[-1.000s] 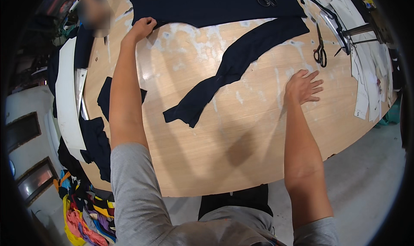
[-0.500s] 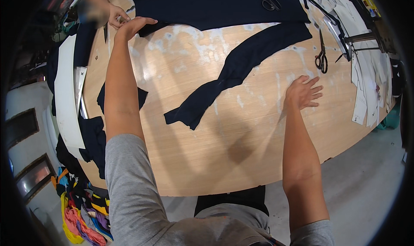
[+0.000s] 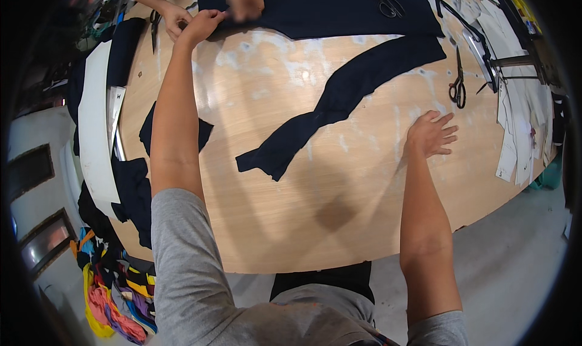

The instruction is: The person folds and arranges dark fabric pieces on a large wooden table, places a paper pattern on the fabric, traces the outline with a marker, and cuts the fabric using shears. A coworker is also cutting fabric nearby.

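Note:
At the far left of the table, my left hand [image 3: 203,26] reaches out with its fingertips pinched at the corner of a large dark navy cloth [image 3: 315,9]. A co-worker's hand [image 3: 175,20] is right beside it, and that person's other hand [image 3: 244,0], blurred, is over the cloth. On the right, my right hand [image 3: 431,135] lies spread on the bare wood with nothing in it. Between my arms a long, narrow navy cloth strip [image 3: 315,113] runs slantwise. Black-handled scissors [image 3: 459,91] lie just beyond my right hand.
A second pair of scissors [image 3: 389,5] rests on the large cloth. Paper patterns [image 3: 512,134] hang over the table's right edge. At the left are a white curved pattern piece [image 3: 96,128], navy scraps [image 3: 133,185], more scissors [image 3: 155,28] and a colourful fabric heap [image 3: 115,303].
The co-worker's second hand has come in over the large cloth near my left hand. My left hand's fingers have drawn together at the cloth's corner. My right hand stays spread on the table.

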`<state>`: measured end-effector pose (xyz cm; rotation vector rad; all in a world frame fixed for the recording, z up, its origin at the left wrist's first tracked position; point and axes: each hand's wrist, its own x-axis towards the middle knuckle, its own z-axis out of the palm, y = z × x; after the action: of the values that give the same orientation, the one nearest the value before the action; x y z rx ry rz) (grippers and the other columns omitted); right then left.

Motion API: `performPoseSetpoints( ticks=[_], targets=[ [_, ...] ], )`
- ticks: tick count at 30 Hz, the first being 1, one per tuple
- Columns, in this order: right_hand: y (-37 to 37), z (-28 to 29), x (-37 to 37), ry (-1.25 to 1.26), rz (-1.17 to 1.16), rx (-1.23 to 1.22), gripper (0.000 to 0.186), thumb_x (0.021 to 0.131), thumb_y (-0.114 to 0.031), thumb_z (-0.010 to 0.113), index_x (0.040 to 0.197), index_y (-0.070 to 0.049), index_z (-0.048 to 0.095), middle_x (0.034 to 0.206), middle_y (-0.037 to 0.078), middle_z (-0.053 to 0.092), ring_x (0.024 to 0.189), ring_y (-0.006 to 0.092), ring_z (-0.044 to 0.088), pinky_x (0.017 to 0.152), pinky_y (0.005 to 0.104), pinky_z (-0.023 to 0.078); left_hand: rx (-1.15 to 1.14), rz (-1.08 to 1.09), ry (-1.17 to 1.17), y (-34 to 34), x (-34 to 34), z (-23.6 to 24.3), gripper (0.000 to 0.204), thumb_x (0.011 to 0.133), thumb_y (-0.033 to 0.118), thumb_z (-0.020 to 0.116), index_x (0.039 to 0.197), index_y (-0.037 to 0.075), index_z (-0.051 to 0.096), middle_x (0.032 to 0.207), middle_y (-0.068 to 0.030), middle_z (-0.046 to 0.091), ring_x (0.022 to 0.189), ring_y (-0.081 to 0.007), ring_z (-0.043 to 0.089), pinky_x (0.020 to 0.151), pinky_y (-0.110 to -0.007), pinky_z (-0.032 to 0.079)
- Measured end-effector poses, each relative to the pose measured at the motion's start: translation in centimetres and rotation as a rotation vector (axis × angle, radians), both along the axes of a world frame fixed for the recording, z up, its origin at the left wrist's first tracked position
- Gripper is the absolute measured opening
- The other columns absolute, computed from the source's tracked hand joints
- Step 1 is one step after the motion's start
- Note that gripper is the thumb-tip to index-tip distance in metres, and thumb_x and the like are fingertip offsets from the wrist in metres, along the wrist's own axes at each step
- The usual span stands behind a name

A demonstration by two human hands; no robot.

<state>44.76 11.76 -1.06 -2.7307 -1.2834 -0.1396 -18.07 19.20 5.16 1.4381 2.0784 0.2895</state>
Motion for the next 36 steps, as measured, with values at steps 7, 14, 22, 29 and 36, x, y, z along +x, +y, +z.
performPoseSetpoints(
  ticks=[7,14,22,29,36],
  targets=[
    [0.0,-1.3,1.3,0.018,-0.02,0.02,0.069,0.115,-0.052,0.026,0.178,-0.022,0.031,0.184,0.021,0.025,0.17,0.0445,0.022,0.133,0.0719,0.016,0.408,-0.186,0.3,2.7,2.4,0.9,0.034,0.112,0.035,0.065,0.127,0.007,0.076,0.102,-0.0177,0.081,0.099,-0.0345,0.078,0.086,-0.045,0.058],
    [-0.4,0.8,0.4,0.058,0.003,-0.047,0.068,0.118,-0.049,0.029,0.178,-0.015,0.028,0.182,0.026,0.025,0.168,0.0482,0.024,0.132,0.0715,0.02,0.48,-0.157,0.335,4.4,2.5,1.6,0.031,0.108,0.035,0.071,0.122,0.009,0.079,0.107,-0.0177,0.082,0.104,-0.0396,0.078,0.089,-0.05,0.059],
    [0.1,-1.0,1.1,0.009,-0.047,-0.016,0.068,0.116,-0.054,0.027,0.177,-0.024,0.033,0.184,0.018,0.028,0.169,0.0416,0.025,0.133,0.0683,0.019,0.585,-0.017,0.287,6.0,5.2,7.2,0.029,0.103,0.035,0.076,0.114,0.008,0.081,0.114,-0.0193,0.081,0.111,-0.0396,0.077,0.095,-0.051,0.059],
    [-0.1,0.0,0.6,-0.017,-0.066,-0.078,0.065,0.119,-0.049,0.029,0.177,-0.02,0.032,0.183,0.02,0.028,0.169,0.0403,0.026,0.133,0.0675,0.023,0.938,0.526,-0.166,-5.2,13.9,1.2,0.036,0.116,0.031,0.062,0.126,0.0,0.077,0.116,-0.0157,0.079,0.107,-0.0272,0.072,0.103,-0.039,0.053],
    [-0.4,0.1,0.4,-0.031,-0.033,-0.045,0.066,0.118,-0.05,0.031,0.177,-0.021,0.033,0.182,0.021,0.03,0.168,0.0429,0.028,0.131,0.0692,0.025,0.572,0.202,-0.106,-28.9,29.2,-1.8,0.04,0.108,0.032,0.073,0.138,0.006,0.072,0.139,-0.0163,0.072,0.13,-0.037,0.064,0.115,-0.053,0.045]
  ],
)
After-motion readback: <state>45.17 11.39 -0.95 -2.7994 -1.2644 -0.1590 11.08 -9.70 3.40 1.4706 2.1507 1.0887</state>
